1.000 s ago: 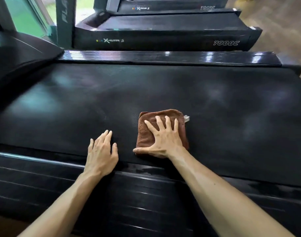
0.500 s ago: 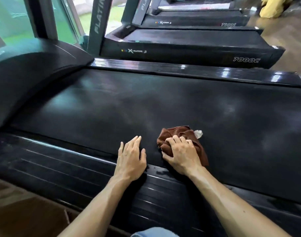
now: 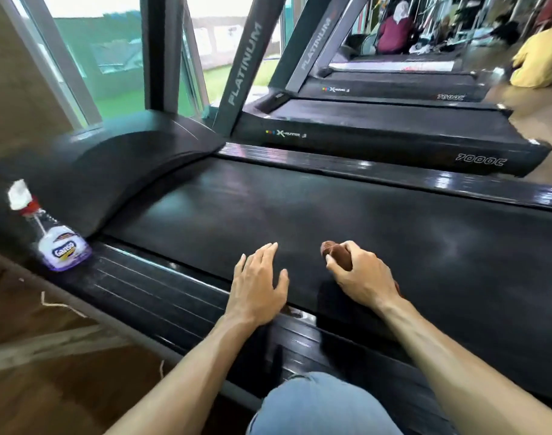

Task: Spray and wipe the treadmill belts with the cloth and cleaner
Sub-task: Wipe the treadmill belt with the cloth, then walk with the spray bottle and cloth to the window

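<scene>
Right hand: fingers curled round the brown cloth, bunched into a wad so only one end shows past the knuckles; resting on the near part of the treadmill belt, just inside its near edge.
Reason for the grip: probably gathering the cloth to refold it or carry it off, since a wad held this way puts little fabric on the belt.
Left hand: flat, fingers straight and slightly spread, holding nothing; palm across the near edge of the belt, heel on the ribbed side rail; likely a brace for the lean over the deck.
Cleaner: spray bottle upright at the left end of the side rail, beside the curved motor cover, trigger head wrapped in something white; well apart from both hands, parked off the belt so the wiping path stays open.
Belt surface: dull hazy patches toward the far and right parts; whether damp or merely reflecting light cannot be told.
Open room: broad bare belt ahead and to the right of the cloth, up to the glossy far rail.
Limits: motor cover closes off the left end; near rail lies under the wrists.
Next treadmill: parallel beyond the far rail.
Blue-clad knee: at the bottom edge, close against the near rail.
</scene>
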